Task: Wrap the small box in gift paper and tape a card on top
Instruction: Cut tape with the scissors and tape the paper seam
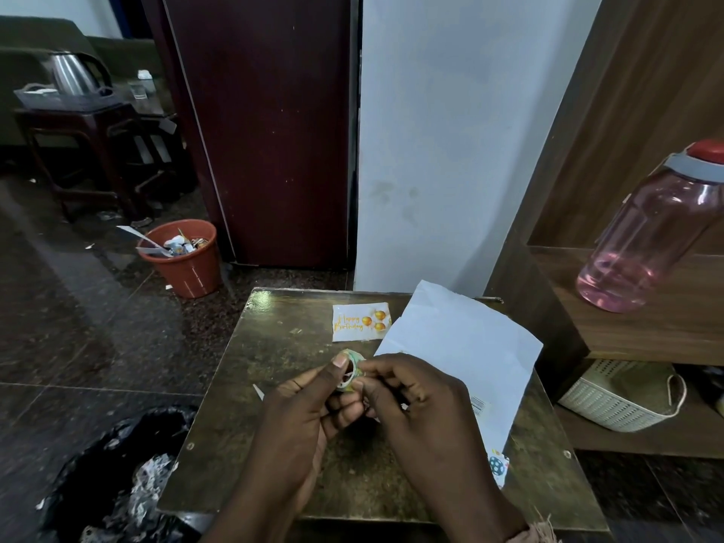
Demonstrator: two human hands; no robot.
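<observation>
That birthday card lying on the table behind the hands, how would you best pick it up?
The Happy Birthday card lies flat on the table, so there is nothing to grip from above. Its left and near edges look free, while the gift paper sits close against its right corner. I would probably come from the left, slide a fingertip under that edge and pinch it between thumb and finger.

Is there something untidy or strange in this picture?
Yes. Paper scraps overflow the orange bin and lie on the floor beside it. The gift paper lies askew, overhanging the table's far edge. No box is visible.
</observation>
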